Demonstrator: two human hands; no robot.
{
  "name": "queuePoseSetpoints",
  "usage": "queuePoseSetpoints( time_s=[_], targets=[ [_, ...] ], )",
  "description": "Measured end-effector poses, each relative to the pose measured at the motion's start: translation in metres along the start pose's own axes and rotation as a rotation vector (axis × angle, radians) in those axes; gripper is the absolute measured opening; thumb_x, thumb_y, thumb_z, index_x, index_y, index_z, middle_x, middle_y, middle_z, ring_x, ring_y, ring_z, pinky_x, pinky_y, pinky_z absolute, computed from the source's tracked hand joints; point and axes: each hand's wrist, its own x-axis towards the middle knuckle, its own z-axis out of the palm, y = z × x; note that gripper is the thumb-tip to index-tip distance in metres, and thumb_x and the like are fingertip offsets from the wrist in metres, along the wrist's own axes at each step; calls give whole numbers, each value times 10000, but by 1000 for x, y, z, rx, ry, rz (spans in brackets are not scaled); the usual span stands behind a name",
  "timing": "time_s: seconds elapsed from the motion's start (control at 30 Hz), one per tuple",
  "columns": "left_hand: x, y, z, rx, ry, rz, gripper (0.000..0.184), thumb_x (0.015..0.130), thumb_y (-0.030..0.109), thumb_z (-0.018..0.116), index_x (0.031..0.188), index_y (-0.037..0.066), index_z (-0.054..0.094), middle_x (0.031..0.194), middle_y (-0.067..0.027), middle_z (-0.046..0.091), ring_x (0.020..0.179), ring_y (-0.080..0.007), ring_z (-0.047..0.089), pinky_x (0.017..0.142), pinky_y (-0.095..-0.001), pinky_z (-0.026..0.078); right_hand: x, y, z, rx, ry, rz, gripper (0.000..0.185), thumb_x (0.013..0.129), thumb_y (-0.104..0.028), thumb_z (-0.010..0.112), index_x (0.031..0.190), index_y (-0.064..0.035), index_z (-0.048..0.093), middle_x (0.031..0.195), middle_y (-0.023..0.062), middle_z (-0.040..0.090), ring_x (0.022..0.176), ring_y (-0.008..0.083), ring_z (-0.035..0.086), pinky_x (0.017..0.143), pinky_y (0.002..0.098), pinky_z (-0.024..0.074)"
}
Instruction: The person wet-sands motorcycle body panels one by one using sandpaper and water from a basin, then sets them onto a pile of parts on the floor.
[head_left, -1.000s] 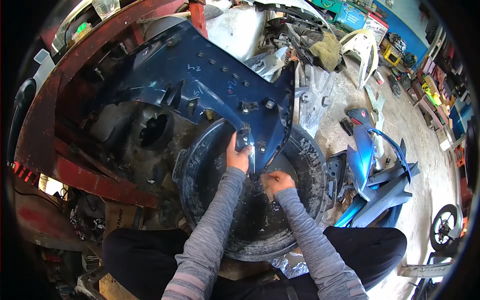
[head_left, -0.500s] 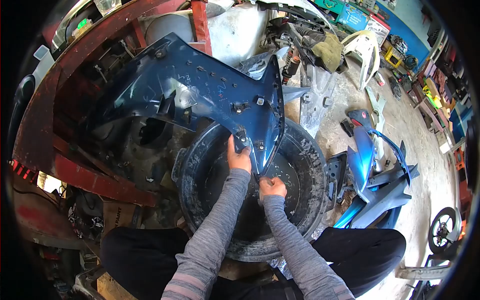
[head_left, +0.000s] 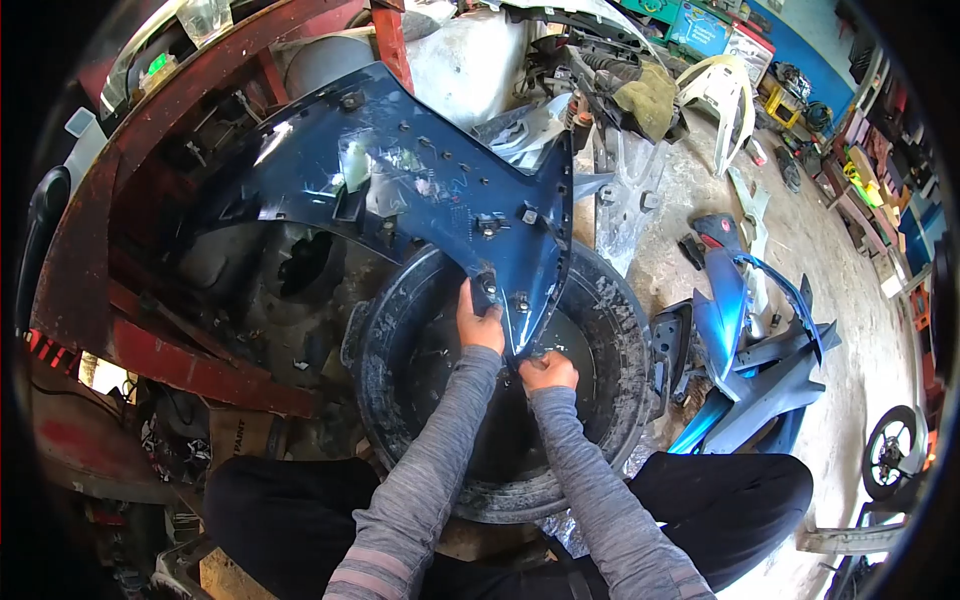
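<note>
A large dark blue motorcycle fairing panel (head_left: 420, 190) tilts over a round black tub (head_left: 625, 400), its inner side with clips and mounting tabs towards me. My left hand (head_left: 480, 318) grips the panel's lower edge beside a tab, thumb on the near face. At the pointed bottom tip, my right hand (head_left: 548, 371) is closed with its fingers curled; whatever lies inside those fingers is hidden, though they touch the tip. Some water or dark wet surface shows at the bottom of the tub.
A rusty red metal frame (head_left: 210, 370) stands at the left, close to the panel. Blue fairing pieces (head_left: 735, 320) lie on the floor at the right. Behind them are a white plastic part (head_left: 722, 110) and a shock absorber (head_left: 579, 122). A wheel (head_left: 888, 452) stands far right.
The panel has turned slightly, its upper end shifting right and its tip staying near the same spot. My hands have moved only a little, still at the lower end.
</note>
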Motion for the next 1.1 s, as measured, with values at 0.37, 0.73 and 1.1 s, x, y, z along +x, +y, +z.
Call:
queuePoseSetpoints(
  time_s=[0.37, 0.73, 1.1],
  targets=[
    [-1, 5, 0, 1, 0, -29, 669, 742, -153, 530, 1358, 26, 339, 1231, -113, 501, 1057, -183, 518, 935, -290, 402, 3, -1, -1, -18, 37, -29, 292, 613, -271, 690, 604, -12, 556, 602, 184, 608, 628, 334, 634, 632, 406, 497],
    [-3, 0, -2, -199, -54, -137, 704, 718, -167, 504, 1372, 13, 316, 1196, -118, 512, 1007, -183, 543, 902, -295, 426, 15, -3, -3, 49, 156, -147, 312, 641, -286, 740, 669, -18, 585, 679, 204, 629, 652, 374, 625, 642, 435, 494],
    [-7, 13, 0, -122, -190, -92, 657, 714, -178, 479, 1330, 25, 379, 1192, -95, 514, 1054, -182, 527, 925, -292, 405, 20, -16, -19, -104, -243, -217, 267, 674, -307, 710, 754, -59, 655, 769, 156, 662, 754, 342, 643, 719, 422, 505]
  ],
)
